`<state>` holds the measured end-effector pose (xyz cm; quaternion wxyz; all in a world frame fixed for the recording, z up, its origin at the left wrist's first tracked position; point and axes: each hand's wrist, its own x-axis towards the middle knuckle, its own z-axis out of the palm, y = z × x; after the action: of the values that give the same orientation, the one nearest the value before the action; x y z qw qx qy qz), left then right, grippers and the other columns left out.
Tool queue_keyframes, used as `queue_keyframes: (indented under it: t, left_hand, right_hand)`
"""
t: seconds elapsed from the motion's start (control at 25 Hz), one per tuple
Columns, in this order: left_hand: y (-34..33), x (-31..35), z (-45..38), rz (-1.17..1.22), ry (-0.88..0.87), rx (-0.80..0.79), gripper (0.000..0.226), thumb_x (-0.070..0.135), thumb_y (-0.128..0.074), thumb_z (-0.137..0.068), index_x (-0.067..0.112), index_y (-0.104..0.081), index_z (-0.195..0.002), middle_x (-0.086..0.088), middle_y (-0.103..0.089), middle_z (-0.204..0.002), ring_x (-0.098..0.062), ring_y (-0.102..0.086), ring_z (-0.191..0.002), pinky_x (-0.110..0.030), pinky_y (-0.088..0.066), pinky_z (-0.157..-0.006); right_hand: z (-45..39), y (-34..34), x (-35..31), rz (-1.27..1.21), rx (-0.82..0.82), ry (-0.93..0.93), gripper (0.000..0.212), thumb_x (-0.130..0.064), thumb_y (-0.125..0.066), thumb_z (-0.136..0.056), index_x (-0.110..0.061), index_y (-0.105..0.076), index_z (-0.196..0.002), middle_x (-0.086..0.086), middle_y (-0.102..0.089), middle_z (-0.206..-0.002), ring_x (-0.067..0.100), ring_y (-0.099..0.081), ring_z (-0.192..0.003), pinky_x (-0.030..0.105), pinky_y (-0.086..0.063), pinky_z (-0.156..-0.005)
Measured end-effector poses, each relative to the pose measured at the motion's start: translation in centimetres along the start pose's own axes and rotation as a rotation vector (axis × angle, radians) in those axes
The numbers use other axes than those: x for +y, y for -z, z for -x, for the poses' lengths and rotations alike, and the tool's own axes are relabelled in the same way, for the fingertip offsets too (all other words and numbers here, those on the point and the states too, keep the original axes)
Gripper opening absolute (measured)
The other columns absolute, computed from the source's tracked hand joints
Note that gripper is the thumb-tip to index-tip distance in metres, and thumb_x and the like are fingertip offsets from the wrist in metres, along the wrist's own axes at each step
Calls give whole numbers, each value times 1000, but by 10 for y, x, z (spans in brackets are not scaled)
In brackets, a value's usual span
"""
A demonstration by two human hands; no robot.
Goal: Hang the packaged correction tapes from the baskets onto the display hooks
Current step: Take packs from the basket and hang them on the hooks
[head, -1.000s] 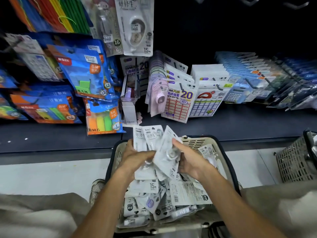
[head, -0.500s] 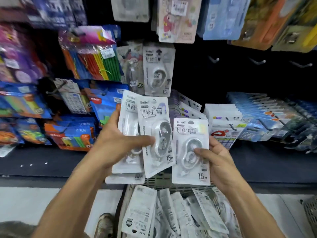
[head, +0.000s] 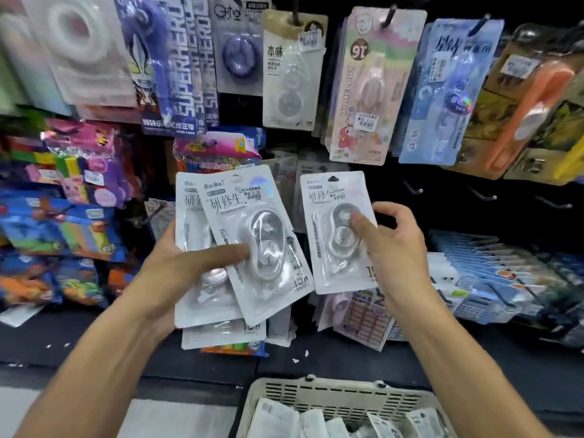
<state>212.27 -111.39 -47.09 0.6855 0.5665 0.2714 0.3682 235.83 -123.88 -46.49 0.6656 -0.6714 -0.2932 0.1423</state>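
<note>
Your left hand [head: 177, 263] grips a fanned stack [head: 227, 257] of tape packs, thumb curled across the front pack's blister, fingers hidden behind. Your right hand [head: 395, 248] pinches a single pack [head: 335, 229], thumb on its blister, index finger raised & bent above the pack's right edge, other fingers behind the card. That pack is upright, just right of the stack, narrow gap btwn them, hang hole at top.

Nearest you, below both hands, is the basket [head: 316, 396] w/ more packs [head: 284, 422] lying loose inside. Beyond the basket runs a dark shelf [head: 94, 336]; sticker sheets [head: 363, 317] sit on it behind the single pack. Further back, up & right of that pack, bare hooks [head: 414, 189] stick out of the dark panel. Above the hands hang other tapes: a kraft-top pack [head: 292, 71], a pink My Melody pack [head: 369, 86], a blue pack [head: 442, 90]. Left of the stack: colourful packs [head: 63, 216], blurred.
</note>
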Motion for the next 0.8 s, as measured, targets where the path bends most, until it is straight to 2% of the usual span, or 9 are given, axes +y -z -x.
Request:
queue_keyframes:
  t: [0.08, 0.2, 0.28, 0.36, 0.4, 0.48, 0.56, 0.68, 0.8]
  left_hand:
    - [5, 3, 2, 37, -29, 6, 67, 9, -93, -52, 28, -75, -114, -11, -78, -113, -32, -78, -95, -41, -64, -68]
    - [3, 3, 4, 75, -45, 0, 69, 12, -94, -50, 26, -74, -115, -11, -79, -111, -33, -78, -94, -40, -64, -66]
    - [-2, 1, 4, 86, -28, 9, 68, 10, -91, -51, 24, -73, -115, -11, -79, -109, -32, -78, -92, -39, -63, -65]
    - [-10, -3, 2, 68, -6, 17, 77, 7, -93, -51, 22, -68, -123, -10, -79, -112, -32, -78, -95, -42, -64, -70]
    - [-13, -4, 0, 54, 2, 20, 84, 6, -96, -50, 23, -66, -126, -8, -79, -113, -31, -78, -98, -45, -63, -76]
    - [-18, -6, -2, 42, 8, 16, 90, 8, -99, -49, 25, -63, -129, -4, -79, -114, -27, -77, -101, -45, -62, -82]
    - [-26, -6, -3, 79, 28, -42, 88, 8, -98, -50, 24, -64, -129, -6, -79, -114, -29, -77, -101, -43, -63, -77]
    - [-32, -3, -2, 146, 89, -94, 75, 12, -89, -56, 16, -67, -128, -15, -78, -115, -36, -76, -100, -50, -62, -83]
    - [-26, 3, -3, 199, 76, -46, 67, 6, -88, -59, 9, -70, -123, -22, -77, -110, -40, -77, -91, -47, -64, -67]
  right_hand:
    - [3, 0, 4, 101, 21, 57, 28, -53, -72, -85, -46, -50, -100, -10, -71, -88, 8, -68, -75, 41, -53, -67]
    - [-12, -12, 4, 233, -2, 128, 18, -48, -70, -89, -38, -56, -95, -13, -65, -98, 9, -62, -85, 37, -50, -72]
    - [-24, -20, -1, 383, -7, 156, 17, -43, -65, -95, -30, -62, -105, -14, -64, -102, 5, -61, -88, 40, -53, -83]
    - [-25, -23, -3, 461, -106, 149, 33, -44, -60, -98, -25, -62, -124, -7, -62, -123, 14, -61, -110, 41, -50, -98]
    - [-22, -23, -1, 397, -178, 145, 43, -48, -62, -95, -27, -59, -132, -6, -60, -132, 12, -59, -117, 38, -49, -100]
    - [-2, -24, 5, 45, -409, 71, 63, -49, -75, -83, -35, -49, -139, -5, -66, -128, 10, -68, -108, 31, -56, -87]
    - [16, -27, 10, -224, -578, 11, 75, -31, -84, -75, -37, -45, -139, 2, -74, -117, 18, -74, -100, 28, -59, -75]
    - [14, -24, 9, -409, -389, -8, 71, -20, -89, -74, -33, -53, -134, 4, -76, -110, 23, -73, -102, 36, -60, -81]
    - [6, -6, 10, -284, -212, -15, 52, -29, -82, -75, -33, -64, -124, -3, -74, -116, 19, -68, -114, 42, -53, -98]
